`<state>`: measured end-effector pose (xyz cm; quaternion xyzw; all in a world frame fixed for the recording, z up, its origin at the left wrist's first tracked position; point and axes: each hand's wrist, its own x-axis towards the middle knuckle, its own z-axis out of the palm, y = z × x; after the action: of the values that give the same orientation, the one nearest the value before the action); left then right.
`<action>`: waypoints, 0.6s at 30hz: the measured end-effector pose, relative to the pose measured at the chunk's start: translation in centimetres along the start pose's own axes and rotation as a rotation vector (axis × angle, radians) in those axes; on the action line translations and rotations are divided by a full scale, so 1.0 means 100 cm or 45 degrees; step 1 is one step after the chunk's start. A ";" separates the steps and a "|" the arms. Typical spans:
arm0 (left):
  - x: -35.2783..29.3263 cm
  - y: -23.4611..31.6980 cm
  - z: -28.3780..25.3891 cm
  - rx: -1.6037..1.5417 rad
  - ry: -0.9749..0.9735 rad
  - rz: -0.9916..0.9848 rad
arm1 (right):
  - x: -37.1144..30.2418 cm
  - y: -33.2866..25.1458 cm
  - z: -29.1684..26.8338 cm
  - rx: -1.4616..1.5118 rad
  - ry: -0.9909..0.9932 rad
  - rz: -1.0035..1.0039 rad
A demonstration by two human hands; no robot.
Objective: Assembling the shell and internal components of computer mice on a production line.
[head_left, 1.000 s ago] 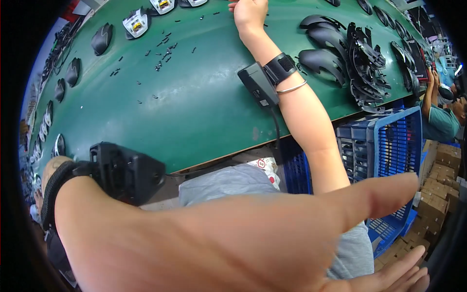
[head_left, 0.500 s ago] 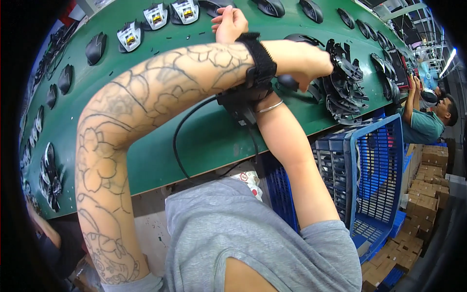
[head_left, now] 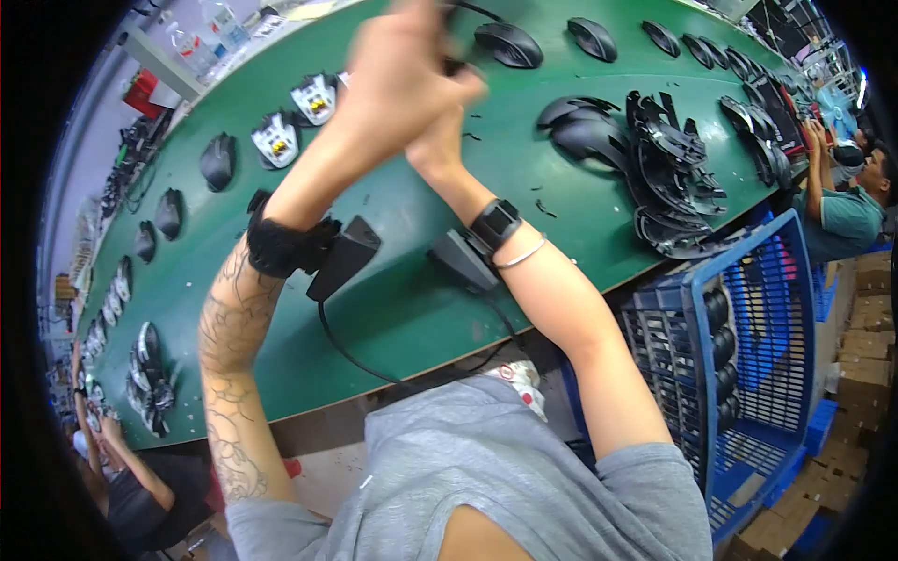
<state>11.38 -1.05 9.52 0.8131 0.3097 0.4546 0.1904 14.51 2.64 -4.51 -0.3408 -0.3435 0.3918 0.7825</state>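
My left hand (head_left: 398,89) is up at the far middle of the green table, smeared by motion, crossing over my right hand (head_left: 435,145). The fingers of my right hand are hidden behind it. A dark patch shows beside the left fingers, too blurred to name or to tell whether it is held. Just to the right of the hands lies a black computer mouse (head_left: 508,45). To their left are opened mice with white insides (head_left: 312,99), partly covered by my left forearm. Black curved mouse shells (head_left: 585,136) rest farther right.
A heap of black shell parts (head_left: 669,168) lies at the table's right, above a blue plastic crate (head_left: 748,374). More mice (head_left: 217,161) line the far and left edges. Cables hang from both wrist units (head_left: 346,257). Other people work at both ends.
My left hand has swung back leftward from the heap of shells to the far middle, over my right hand. The view has shifted, and the black shells it covered now show.
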 end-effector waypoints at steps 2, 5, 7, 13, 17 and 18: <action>-0.002 -0.026 -0.035 0.165 0.325 -0.138 | 0.011 -0.027 -0.020 -0.724 -0.001 -0.184; -0.024 -0.067 -0.059 0.016 0.401 -0.411 | 0.009 -0.036 -0.008 -0.537 0.030 -0.564; -0.037 -0.070 -0.045 -0.224 0.419 -0.595 | 0.000 -0.047 -0.003 -0.600 -0.226 -0.720; -0.051 -0.081 -0.037 -0.733 0.390 -0.913 | -0.026 -0.043 0.009 -0.797 -0.480 -0.683; -0.052 -0.076 -0.034 -0.891 0.435 -0.884 | -0.025 -0.040 0.008 -0.873 -0.442 -0.600; -0.054 -0.081 -0.037 -0.809 0.419 -0.807 | -0.026 -0.041 0.008 -0.889 -0.474 -0.592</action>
<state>3.44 1.37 3.26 0.4974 0.4141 0.5689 0.5075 14.28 -1.23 -1.46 -0.4218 -0.6570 0.1211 0.6130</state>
